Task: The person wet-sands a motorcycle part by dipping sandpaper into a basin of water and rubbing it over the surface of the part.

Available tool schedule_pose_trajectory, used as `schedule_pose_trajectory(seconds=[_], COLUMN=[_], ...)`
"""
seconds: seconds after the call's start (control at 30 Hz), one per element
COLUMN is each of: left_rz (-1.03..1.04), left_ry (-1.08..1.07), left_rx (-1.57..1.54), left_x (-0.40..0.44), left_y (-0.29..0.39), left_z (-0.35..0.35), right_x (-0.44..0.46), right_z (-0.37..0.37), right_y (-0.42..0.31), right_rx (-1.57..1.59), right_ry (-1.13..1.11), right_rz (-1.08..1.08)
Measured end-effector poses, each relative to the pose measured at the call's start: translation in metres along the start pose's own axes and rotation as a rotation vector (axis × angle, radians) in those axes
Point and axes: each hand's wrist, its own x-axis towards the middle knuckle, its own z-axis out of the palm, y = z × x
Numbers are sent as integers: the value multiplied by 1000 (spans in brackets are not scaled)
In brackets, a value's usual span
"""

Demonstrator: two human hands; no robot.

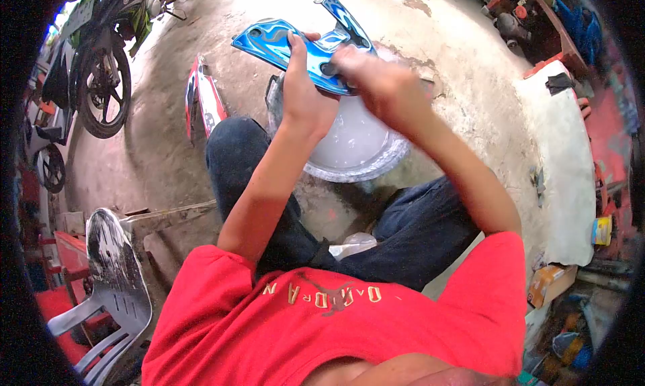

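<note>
A glossy blue panel with white and dark swirls [275, 47] is held over a round basin of cloudy water [353, 141]. My left hand [306, 94] grips its lower edge from below, thumb on the near face and fingers behind. Blurred by motion, my right hand [386, 80] is at the panel's right part, beside a dark round hole, its fingers curled against the surface. Whether something small is between those fingers cannot be made out. The panel's narrow arm [342, 20] sticks up behind my right hand.
On the floor at left lies a red and white panel [209, 100]. A motorcycle [104, 77] stands at the upper left, a plastic chair [117, 278] at the lower left. A pale slab [561, 178] and a yellow can [603, 231] are at right.
</note>
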Motion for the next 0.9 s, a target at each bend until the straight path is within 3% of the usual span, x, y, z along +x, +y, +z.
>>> schedule_pose_trajectory(seconds=[0.03, 0.07, 0.2, 0.3, 0.33, 0.37, 0.43, 0.53, 0.63, 0.67, 0.77, 0.8, 0.83, 0.9], left_rz=[-19, -22, -1, -27, -34, -32, -33, -9, 6, -12, 11, -7, -5, -8], left_ry=[-23, -15, -49, -72, -25, -28, -36, 4, -42, -11, -45, -81, -79, -85], left_rx=[-49, -45, -45, -56, -55, -59, -60, 8, -39, -48, -62, -48, -48, -38], left_x=[0, -2, 2, 0, -2, -2, 0, 0, 1, -3, 5, 3, 2, 2], left_y=[-2, -3, -5, -2, -2, -3, -3, 0, -1, 0, -2, 1, 2, 4], left_z=[0, 2, -2, -4, 2, 2, 1, -4, -1, 4, -3, -5, -5, -4], right_x=[6, 14, -1, -5, 3, 12, 9, -1, 2, 8, -2, -6, -4, -7], right_z=[-4, -15, -3, 2, -4, -12, -15, -3, -4, -12, -8, -2, -7, -6], right_y=[8, 15, -14, -1, 11, 19, 18, -24, 13, 25, 4, -11, -26, 4], right_rx=[-33, 39, -16, -55, -70, -72, -66, 26, -85, -50, -35, -6, 3, -18], right_ry=[-12, -229, 17, 15, -19, -261, -205, 67, -15, -242, -76, 49, 18, -7], right_rz=[63, 440, -92, -158, 1, 421, 307, -176, 15, 367, 125, -83, -156, -113])
